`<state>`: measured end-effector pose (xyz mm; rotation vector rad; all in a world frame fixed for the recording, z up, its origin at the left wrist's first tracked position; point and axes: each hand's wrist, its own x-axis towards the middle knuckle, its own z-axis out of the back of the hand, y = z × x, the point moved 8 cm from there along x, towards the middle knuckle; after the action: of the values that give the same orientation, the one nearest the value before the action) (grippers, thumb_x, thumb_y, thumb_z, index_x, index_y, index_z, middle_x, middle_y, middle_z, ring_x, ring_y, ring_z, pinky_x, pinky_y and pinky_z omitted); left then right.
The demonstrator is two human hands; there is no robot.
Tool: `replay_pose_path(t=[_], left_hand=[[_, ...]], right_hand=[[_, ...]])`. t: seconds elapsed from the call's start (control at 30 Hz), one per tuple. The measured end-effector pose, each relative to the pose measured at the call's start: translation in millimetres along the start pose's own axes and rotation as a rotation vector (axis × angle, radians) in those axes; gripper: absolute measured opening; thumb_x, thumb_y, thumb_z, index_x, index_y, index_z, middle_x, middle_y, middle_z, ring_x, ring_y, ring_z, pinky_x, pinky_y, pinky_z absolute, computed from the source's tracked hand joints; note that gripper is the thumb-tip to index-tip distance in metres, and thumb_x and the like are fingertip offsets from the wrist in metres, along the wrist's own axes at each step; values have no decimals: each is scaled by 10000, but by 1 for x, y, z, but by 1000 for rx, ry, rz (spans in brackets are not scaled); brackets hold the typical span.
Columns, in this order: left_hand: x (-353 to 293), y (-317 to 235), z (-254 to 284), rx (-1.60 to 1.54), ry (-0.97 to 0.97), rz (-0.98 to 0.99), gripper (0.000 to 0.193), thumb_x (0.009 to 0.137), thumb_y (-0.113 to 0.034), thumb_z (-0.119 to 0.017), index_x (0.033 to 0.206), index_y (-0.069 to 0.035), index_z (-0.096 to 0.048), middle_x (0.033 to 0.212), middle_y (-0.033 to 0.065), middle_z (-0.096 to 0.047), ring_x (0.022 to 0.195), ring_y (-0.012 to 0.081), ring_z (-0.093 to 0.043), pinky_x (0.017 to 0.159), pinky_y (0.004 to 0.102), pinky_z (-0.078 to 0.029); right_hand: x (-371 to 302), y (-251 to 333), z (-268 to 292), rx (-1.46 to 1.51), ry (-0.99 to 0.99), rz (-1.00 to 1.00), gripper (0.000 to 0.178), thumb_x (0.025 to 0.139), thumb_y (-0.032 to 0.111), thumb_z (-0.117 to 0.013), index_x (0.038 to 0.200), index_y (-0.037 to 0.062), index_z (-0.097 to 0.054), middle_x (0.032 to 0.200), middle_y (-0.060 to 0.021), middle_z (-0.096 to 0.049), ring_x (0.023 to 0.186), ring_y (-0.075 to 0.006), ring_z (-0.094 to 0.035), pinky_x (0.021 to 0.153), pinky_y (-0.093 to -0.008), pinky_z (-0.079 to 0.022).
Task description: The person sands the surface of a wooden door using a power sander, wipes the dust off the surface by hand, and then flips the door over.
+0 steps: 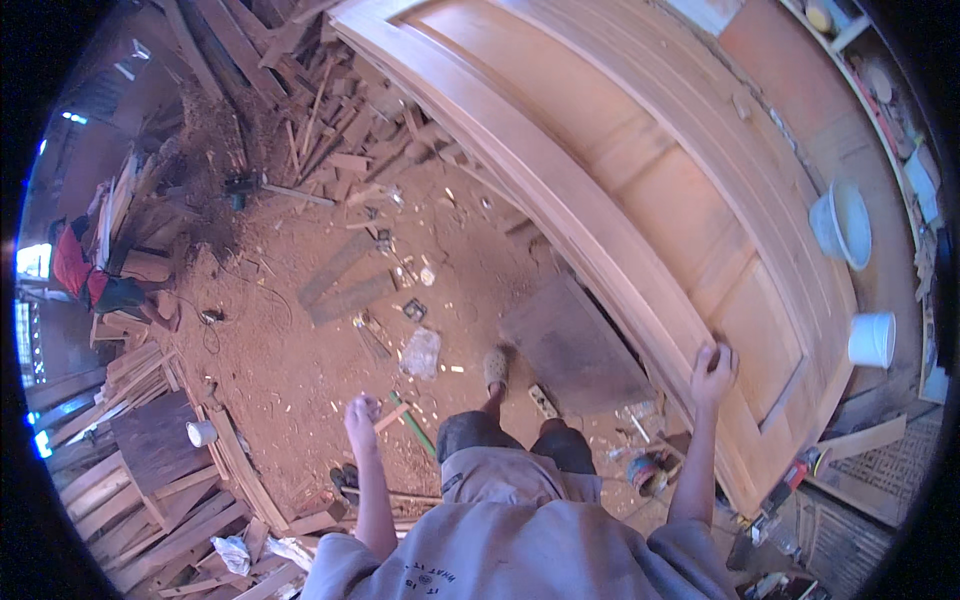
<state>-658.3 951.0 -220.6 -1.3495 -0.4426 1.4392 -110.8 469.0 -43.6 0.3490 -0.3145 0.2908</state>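
Note:
A large pale wooden door (pixel 640 215) with recessed panels lies raised above the floor on my right. My right hand (pixel 714 372) is over the door's near frame, close to a panel's edge, with its fingers curled in. I cannot make out whether anything is inside them. My left hand (pixel 362 418) hangs over the dirt floor, away from the door, its fingers closed. Whatever it may hold is too small to name. A short wood strip (pixel 391 418) shows beside that hand, and a green strip (pixel 420 437) lies on the ground beyond it.
A white bucket (pixel 872 340) and a pale basin (pixel 842 225) stand past the door. A dark board (pixel 575 345) lies beside it. Wood offcuts (pixel 350 120) heap at the far side, and stacked planks (pixel 160 500) fill the left. Another person (pixel 85 270) bends over at far left.

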Motion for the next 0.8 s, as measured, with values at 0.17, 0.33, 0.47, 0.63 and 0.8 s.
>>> replay_pose_path(t=[0.17, 0.33, 0.47, 0.63, 0.8], left_hand=[[14, 80, -72, -104, 204, 207, 245, 1007, -235, -496, 1029, -33, -631, 907, 71, -680, 758, 164, -660, 634, 295, -520], [-13, -66, -205, 243, 566, -156, 338, 948, -247, -584, 1158, 18, -599, 1030, 180, -687, 891, 253, -685, 795, 365, -545], [20, -216, -241, 447, 667, -657, 428, 913, -258, -625, 1246, -2, -540, 1082, 205, -648, 1004, 347, -644, 859, 426, -521], [68, -385, -313, 649, 686, -1143, 669, 831, -353, -711, 1358, -27, -458, 1358, 213, -484, 1251, 394, -465, 1044, 471, -386], [147, -446, -402, 1116, 623, -1600, 895, 737, -360, -771, 1463, -63, -342, 1516, 196, -313, 1425, 383, -264, 1156, 529, -253]], right_hand=[[0, 1, -14, 73, 21, -5, 330, 923, 294, -580, 1030, -18, -589, 1047, -228, -576, 985, -420, -553, 850, -507, -448], [6, 12, -12, -59, 41, 7, 337, 929, 280, -586, 1084, -19, -572, 1069, -230, -568, 1020, -416, -536, 901, -500, -420], [29, 62, 3, -24, -29, -56, 411, 937, 283, -593, 1201, -25, -536, 1210, -248, -539, 1154, -408, -498, 1002, -485, -384], [74, 204, -57, 156, 290, 43, 857, 747, 431, -777, 1408, 28, -409, 1379, -223, -449, 1301, -405, -411, 1086, -539, -320], [107, 277, -120, -153, 556, 61, 1171, 645, 413, -839, 1528, 48, -161, 1499, -195, -294, 1397, -392, -273, 1160, -573, -175]])
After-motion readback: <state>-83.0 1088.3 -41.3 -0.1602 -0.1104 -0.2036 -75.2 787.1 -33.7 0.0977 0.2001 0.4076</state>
